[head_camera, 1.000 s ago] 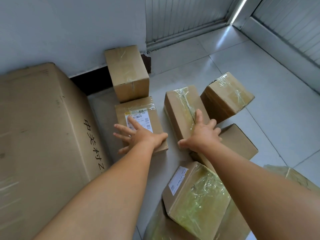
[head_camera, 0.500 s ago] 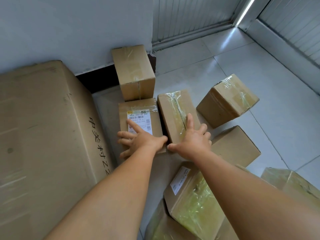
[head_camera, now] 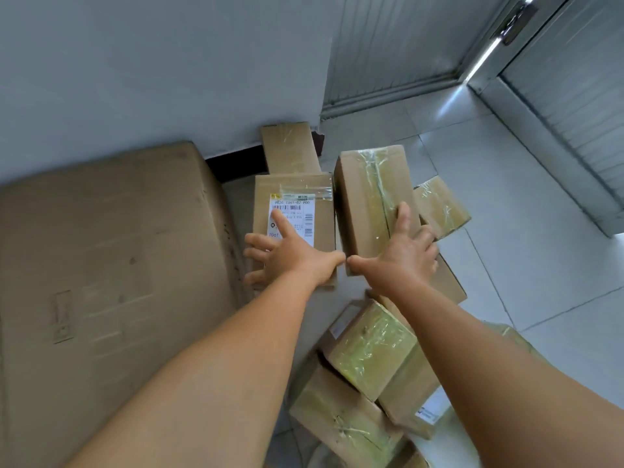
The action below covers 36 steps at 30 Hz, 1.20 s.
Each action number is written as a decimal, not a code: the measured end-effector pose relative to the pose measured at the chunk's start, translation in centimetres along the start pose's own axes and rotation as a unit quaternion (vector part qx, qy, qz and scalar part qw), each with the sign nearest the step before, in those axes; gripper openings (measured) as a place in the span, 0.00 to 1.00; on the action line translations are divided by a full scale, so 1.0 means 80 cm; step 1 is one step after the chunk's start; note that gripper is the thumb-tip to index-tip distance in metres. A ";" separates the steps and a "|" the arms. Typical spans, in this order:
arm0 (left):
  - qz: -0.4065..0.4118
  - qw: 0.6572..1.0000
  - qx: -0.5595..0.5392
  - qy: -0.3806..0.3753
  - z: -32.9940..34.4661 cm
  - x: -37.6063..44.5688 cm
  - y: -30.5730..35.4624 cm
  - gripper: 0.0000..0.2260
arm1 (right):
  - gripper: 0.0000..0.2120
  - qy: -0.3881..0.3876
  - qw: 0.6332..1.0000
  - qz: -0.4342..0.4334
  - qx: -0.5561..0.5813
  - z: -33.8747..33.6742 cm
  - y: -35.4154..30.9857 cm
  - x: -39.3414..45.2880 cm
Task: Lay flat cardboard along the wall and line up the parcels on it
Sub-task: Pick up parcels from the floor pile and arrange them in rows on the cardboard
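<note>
Flat cardboard (head_camera: 238,201) lies on the floor along the grey wall. On it stands a small brown parcel (head_camera: 290,148) against the wall, and in front of that a flat parcel with a white shipping label (head_camera: 304,197). My left hand (head_camera: 287,255) rests on the labelled parcel with spread, straight fingers. A long taped parcel (head_camera: 368,194) lies right beside the labelled one. On its near end my right hand (head_camera: 401,248) presses with straight fingers, thumb at the near edge.
A very large carton (head_camera: 111,282) fills the left side. More taped parcels lie to the right (head_camera: 442,207) and near my feet (head_camera: 371,349), (head_camera: 341,420), one under my right hand (head_camera: 449,285). Grey tiled floor and ribbed shutters (head_camera: 398,45) lie beyond.
My right hand has slid the long taped parcel left and toward the wall until it lies beside the labelled parcel. My left hand has stayed on the labelled parcel.
</note>
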<state>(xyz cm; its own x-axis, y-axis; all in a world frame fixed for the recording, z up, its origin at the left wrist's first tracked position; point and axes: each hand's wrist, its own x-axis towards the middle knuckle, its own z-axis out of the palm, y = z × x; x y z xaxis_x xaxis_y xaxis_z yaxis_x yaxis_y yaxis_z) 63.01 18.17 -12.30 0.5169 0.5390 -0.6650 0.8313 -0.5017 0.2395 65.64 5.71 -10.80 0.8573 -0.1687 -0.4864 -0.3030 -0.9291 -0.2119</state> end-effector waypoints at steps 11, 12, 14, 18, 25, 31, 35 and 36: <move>-0.048 0.994 -0.045 0.093 -0.170 -0.078 -0.043 0.59 | 0.56 -0.007 0.997 -0.079 -0.003 -0.100 -0.094 -0.103; -0.060 0.992 -0.047 0.101 -0.182 -0.080 -0.057 0.58 | 0.56 -0.014 0.996 -0.091 -0.004 -0.100 -0.108 -0.113; -0.082 0.989 -0.052 0.113 -0.205 -0.080 -0.089 0.57 | 0.55 -0.027 0.993 -0.117 -0.005 -0.095 -0.134 -0.134; -0.123 0.983 -0.049 0.126 -0.247 -0.069 -0.159 0.57 | 0.54 -0.059 0.985 -0.164 -0.010 -0.065 -0.189 -0.171; -0.177 0.976 -0.039 0.119 -0.314 -0.032 -0.300 0.58 | 0.54 -0.073 0.971 -0.214 -0.079 0.021 -0.279 -0.232; -0.188 0.977 -0.026 0.097 -0.349 0.019 -0.395 0.59 | 0.53 -0.041 0.955 -0.251 -0.154 0.099 -0.368 -0.273; -0.183 0.978 -0.021 0.095 -0.359 0.052 -0.436 0.59 | 0.47 -0.048 0.935 -0.300 -0.184 0.153 -0.400 -0.292; -0.182 0.979 -0.020 0.094 -0.361 0.059 -0.444 0.59 | 0.45 -0.066 0.928 -0.326 -0.170 0.167 -0.405 -0.297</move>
<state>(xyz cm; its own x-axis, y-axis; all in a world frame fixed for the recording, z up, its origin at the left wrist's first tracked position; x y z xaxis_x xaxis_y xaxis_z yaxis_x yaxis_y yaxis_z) 41.80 58.06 -3.51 0.2098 0.7939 -0.5708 0.9728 -0.2280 0.0404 49.50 44.23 -3.71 0.7477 0.4856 -0.4529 0.4292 -0.8739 -0.2283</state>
